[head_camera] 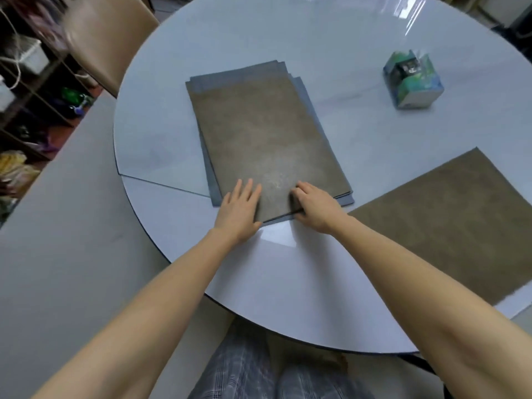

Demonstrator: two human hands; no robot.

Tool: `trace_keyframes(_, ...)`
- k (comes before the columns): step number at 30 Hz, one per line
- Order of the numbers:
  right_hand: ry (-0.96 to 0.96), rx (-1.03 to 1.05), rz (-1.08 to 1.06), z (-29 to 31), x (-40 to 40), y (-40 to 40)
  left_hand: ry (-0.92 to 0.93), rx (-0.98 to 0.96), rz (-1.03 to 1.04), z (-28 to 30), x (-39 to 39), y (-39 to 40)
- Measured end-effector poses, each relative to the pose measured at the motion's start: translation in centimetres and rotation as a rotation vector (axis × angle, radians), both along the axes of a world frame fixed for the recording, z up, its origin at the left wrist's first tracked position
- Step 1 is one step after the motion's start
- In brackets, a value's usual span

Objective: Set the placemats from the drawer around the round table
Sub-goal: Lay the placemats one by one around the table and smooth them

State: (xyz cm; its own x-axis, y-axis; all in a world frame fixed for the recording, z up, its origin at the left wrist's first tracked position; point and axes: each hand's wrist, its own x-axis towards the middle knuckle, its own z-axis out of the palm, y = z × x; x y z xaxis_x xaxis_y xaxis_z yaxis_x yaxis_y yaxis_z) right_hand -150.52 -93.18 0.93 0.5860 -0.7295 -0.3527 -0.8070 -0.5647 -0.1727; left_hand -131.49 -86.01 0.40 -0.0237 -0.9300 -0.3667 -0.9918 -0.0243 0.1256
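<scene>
A stack of several placemats (264, 133), brown on top with grey-blue edges showing, lies on the round white table (288, 269) in front of me. My left hand (240, 210) rests flat, fingers spread, on the stack's near left corner. My right hand (312, 205) pinches the near edge of the top brown placemat, thumb under it and fingers curled on top. A single brown placemat (449, 223) lies flat on the table to the right, close to the rim.
A small green and blue box (413, 80) stands on the table at the right rear. A tan chair (109, 38) stands behind the table at the upper left, next to cluttered shelves (28, 96). A grey surface (57, 240) runs along the left.
</scene>
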Motion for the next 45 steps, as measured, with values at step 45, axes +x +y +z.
trace_keyframes(45, -1.046, -0.267, -1.259, 11.2, -19.1, -0.1, 0.306, -0.139, 0.002, 9.8, -2.9, -8.6)
